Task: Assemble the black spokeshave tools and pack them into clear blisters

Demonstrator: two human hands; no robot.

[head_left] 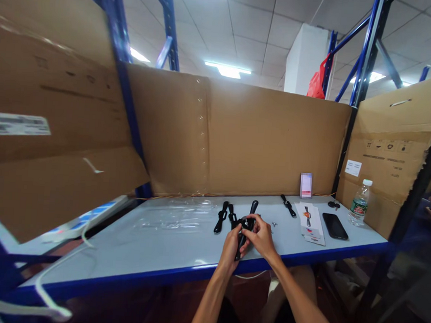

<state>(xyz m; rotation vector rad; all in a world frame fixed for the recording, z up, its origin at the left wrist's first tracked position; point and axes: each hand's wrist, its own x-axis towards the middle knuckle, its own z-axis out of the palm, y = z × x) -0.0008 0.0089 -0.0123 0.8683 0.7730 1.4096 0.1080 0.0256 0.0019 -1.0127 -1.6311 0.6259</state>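
Observation:
A black spokeshave (254,207) is held up slantwise above the front part of the table, one handle pointing away and the other toward me. My left hand (229,250) is closed around its nearer half. At its middle, the fingers of my right hand (262,237) are pinched on the body; any small part between them is hidden. Just left of my hands lie two black spokeshave bodies, one (221,218) farther out and one (231,212) partly behind my left hand. Small metal screws (274,224) lie right of my right hand.
Clear plastic bags (175,217) lie on the table's left. Toward the right are another black spokeshave (288,206), printed packaging (312,228), a black phone (334,226), a lit phone (306,185), keys (333,205) and a water bottle (360,204). Cardboard panels (268,140) enclose the table.

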